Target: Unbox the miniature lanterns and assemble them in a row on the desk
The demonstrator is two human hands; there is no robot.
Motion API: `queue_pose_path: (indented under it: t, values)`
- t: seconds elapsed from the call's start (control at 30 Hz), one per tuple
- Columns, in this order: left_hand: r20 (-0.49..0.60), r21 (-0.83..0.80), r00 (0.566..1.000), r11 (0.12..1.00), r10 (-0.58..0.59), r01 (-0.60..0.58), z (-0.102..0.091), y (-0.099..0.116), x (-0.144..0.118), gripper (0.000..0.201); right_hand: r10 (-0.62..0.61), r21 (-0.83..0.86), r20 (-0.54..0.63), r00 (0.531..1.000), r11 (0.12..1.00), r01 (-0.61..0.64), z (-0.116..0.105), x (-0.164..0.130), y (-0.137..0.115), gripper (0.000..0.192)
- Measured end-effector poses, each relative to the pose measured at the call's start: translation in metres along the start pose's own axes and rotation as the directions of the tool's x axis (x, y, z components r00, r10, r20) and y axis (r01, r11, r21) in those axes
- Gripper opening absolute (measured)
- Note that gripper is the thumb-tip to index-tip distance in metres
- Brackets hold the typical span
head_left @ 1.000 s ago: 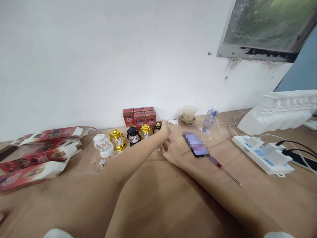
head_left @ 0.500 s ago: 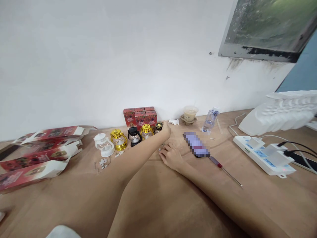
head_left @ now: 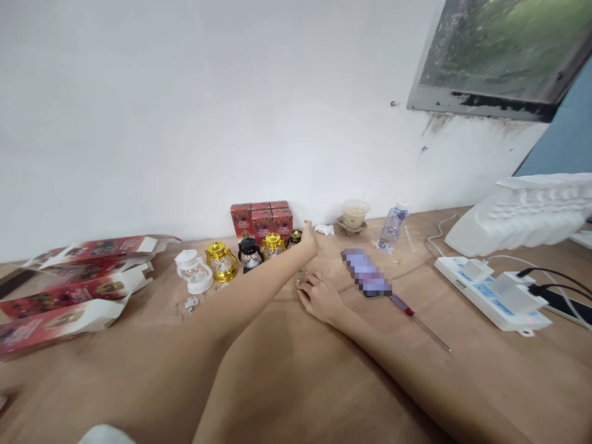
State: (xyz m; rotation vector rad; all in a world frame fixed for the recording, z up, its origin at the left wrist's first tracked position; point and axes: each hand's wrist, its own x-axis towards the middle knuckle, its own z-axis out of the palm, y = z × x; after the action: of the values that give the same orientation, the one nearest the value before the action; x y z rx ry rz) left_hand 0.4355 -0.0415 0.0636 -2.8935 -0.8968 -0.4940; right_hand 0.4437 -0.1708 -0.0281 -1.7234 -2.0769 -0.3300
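Note:
My left hand reaches across to the dark lantern, the rightmost of a row of small lanterns. Most of its fingers are hidden behind the hand, so I cannot tell whether it grips the lantern. My right hand lies on the brown table covering, fingers stretched and slightly apart, beside a few tiny shiny parts. Left of the dark lantern stand a gold lantern, a black lantern, another gold lantern and a white lantern. My left forearm partly covers the row.
Red printed boxes stand against the wall. Flattened red cartons lie at left, small loose parts nearer. To the right are a drink cup, water bottle, phone, screwdriver and power strip.
My left hand has shifted slightly at the dark lantern, and its thumb now points up. The right hand has barely moved; more of the tiny parts beside it show.

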Motion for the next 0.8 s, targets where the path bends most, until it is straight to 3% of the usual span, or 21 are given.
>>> queue_pose_path:
  t: [0.13,0.3,0.4,0.5,0.67,0.8]
  values:
    - [0.095,0.036,0.976,0.979,0.196,-0.201,-0.029,-0.004,-0.035,0.021,-0.009,0.046,-0.013,1.000,0.999,0.010,-0.003,-0.006,-0.001,0.017]
    - [0.146,0.070,0.935,0.939,0.324,-0.337,-0.041,-0.013,-0.135,0.022,0.101,0.107,0.005,0.995,0.989,-0.101,-0.010,-0.010,-0.001,0.018]
    - [0.172,-0.069,0.946,0.961,0.274,-0.266,-0.036,-0.014,-0.205,0.031,0.147,0.178,0.054,0.988,0.972,-0.155,-0.010,-0.008,0.002,0.018]
    - [0.210,-0.236,0.958,0.961,0.197,-0.146,-0.030,-0.011,-0.251,0.039,0.114,0.238,0.053,0.992,0.963,-0.124,-0.007,-0.007,0.007,0.015]
    - [0.199,-0.347,0.967,0.934,0.159,-0.082,-0.024,-0.007,-0.267,0.039,0.065,0.264,0.105,0.992,0.960,-0.091,-0.011,0.000,0.012,0.010]
    - [0.143,-0.370,0.973,0.922,0.178,-0.114,-0.021,-0.008,-0.265,0.038,-0.052,-0.015,0.174,0.983,0.998,0.055,-0.021,0.008,0.007,0.012]
